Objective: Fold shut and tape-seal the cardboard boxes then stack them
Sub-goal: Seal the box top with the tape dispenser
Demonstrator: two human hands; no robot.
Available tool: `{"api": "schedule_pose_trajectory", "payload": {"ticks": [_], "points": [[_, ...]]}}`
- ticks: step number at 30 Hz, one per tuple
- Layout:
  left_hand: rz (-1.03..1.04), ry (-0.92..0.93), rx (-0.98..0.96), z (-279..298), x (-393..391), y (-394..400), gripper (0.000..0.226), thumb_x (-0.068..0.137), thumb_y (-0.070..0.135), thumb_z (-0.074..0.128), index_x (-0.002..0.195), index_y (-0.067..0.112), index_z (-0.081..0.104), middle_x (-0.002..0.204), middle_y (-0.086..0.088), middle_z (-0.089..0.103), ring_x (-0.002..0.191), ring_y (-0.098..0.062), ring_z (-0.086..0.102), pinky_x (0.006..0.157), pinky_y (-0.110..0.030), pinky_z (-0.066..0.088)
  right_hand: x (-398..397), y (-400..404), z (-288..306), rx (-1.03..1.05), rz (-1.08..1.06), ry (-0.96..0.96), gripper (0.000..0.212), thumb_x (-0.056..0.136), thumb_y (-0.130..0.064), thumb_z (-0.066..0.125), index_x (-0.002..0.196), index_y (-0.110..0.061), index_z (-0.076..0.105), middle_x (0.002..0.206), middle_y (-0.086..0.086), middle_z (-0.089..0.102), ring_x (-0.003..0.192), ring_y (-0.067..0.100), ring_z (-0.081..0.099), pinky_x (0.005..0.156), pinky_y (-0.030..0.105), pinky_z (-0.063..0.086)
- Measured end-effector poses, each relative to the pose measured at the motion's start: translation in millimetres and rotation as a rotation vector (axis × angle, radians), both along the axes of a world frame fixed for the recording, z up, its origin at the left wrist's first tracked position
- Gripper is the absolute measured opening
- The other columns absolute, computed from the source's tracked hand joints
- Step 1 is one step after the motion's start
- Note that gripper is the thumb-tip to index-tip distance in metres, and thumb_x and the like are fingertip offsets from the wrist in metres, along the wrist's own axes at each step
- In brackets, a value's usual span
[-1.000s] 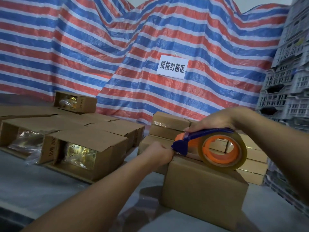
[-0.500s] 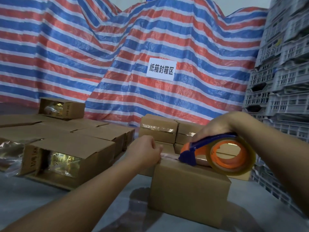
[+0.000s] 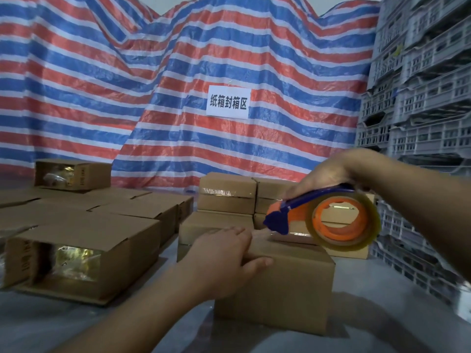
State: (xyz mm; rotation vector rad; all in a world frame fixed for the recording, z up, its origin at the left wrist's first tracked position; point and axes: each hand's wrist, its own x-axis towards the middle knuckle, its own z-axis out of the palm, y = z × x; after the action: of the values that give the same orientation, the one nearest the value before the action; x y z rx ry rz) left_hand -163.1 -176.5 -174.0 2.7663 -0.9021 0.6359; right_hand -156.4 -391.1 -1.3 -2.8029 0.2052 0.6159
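Brown cardboard filled the head view: a closed box (image 3: 275, 289) sat on the grey table (image 3: 51, 324), nearest the camera. The left hand (image 3: 224, 261) lay flat on the box's top left corner, fingers straight and pressing down, thumb hooked over the front edge. The right hand (image 3: 326, 174) was wrapped around the blue handle of a tape dispenser (image 3: 323, 220), which carried an orange-cored roll of clear tape and stood over the back of the box top; a strip of tape ran from its blade toward the left fingers along the seam. Behind the box stood a stack of sealed boxes (image 3: 226, 194). To the left lay open boxes (image 3: 84, 253) on their sides, with shiny wrapped contents showing. A striped tarp (image 3: 178, 72) with a white sign (image 3: 228, 101) hung behind, and grey crates (image 3: 420, 85) rose at right.
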Motion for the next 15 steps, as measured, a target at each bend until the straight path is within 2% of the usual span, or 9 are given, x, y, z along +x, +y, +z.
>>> {"api": "schedule_pose_trajectory", "payload": {"ticks": [3, 5, 10, 11, 13, 15], "points": [[0.002, -0.004, 0.002, -2, 2, 2, 0.076, 0.088, 0.077, 0.025, 0.148, 0.031, 0.034, 0.154, 0.005, 0.038, 0.137, -0.013, 0.038, 0.111, -0.036, 0.032, -6, -21, 7, 0.005, -0.027, 0.042, 0.066, 0.083, -0.064, 0.059, 0.125, -0.013, 0.055, 0.078, 0.004, 0.064, 0.064, 0.015, 0.061, 0.065, 0.024, 0.051], [0.006, -0.002, 0.000, -2, 3, 2, 0.079, 0.087, 0.078, 0.024, 0.148, 0.030, 0.034, 0.155, 0.006, 0.036, 0.138, -0.013, 0.037, 0.112, -0.036, 0.032, -10, -36, 2, 0.030, -0.034, 0.042, 0.068, 0.081, -0.065, 0.061, 0.125, -0.014, 0.056, 0.079, 0.004, 0.062, 0.065, 0.016, 0.059, 0.067, 0.025, 0.049], [-0.002, 0.030, -0.017, 0, -1, -1, 0.077, 0.089, 0.075, 0.029, 0.150, 0.028, 0.031, 0.155, 0.005, 0.037, 0.137, -0.013, 0.038, 0.114, -0.035, 0.029, -8, -50, -24, 0.028, -0.045, 0.027, 0.067, 0.088, -0.067, 0.056, 0.119, -0.008, 0.060, 0.073, 0.000, 0.063, 0.058, 0.012, 0.060, 0.059, 0.020, 0.051], [-0.014, 0.057, -0.038, 3, -1, -1, 0.078, 0.089, 0.075, 0.034, 0.151, 0.028, 0.027, 0.151, 0.005, 0.042, 0.134, -0.013, 0.042, 0.112, -0.035, 0.031, -9, -50, -26, 0.050, -0.054, 0.024, 0.066, 0.088, -0.066, 0.056, 0.118, -0.007, 0.061, 0.072, 0.000, 0.064, 0.058, 0.012, 0.060, 0.058, 0.020, 0.051], [-0.024, 0.126, -0.062, 10, -1, -2, 0.089, 0.088, 0.074, 0.041, 0.155, 0.029, 0.006, 0.146, 0.005, 0.049, 0.130, -0.015, 0.047, 0.113, -0.036, 0.030, -10, -53, -29, 0.077, -0.067, 0.013, 0.065, 0.089, -0.065, 0.055, 0.120, -0.008, 0.059, 0.074, 0.001, 0.066, 0.059, 0.012, 0.062, 0.059, 0.020, 0.053], [-0.011, 0.105, 0.001, 18, -1, -11, 0.096, 0.086, 0.077, 0.040, 0.156, 0.030, -0.005, 0.155, 0.002, 0.037, 0.139, -0.018, 0.037, 0.117, -0.041, 0.023, -10, -54, -30, 0.092, -0.071, -0.010, 0.065, 0.091, -0.064, 0.054, 0.125, -0.008, 0.057, 0.076, 0.002, 0.066, 0.062, 0.012, 0.062, 0.061, 0.020, 0.053]]}}
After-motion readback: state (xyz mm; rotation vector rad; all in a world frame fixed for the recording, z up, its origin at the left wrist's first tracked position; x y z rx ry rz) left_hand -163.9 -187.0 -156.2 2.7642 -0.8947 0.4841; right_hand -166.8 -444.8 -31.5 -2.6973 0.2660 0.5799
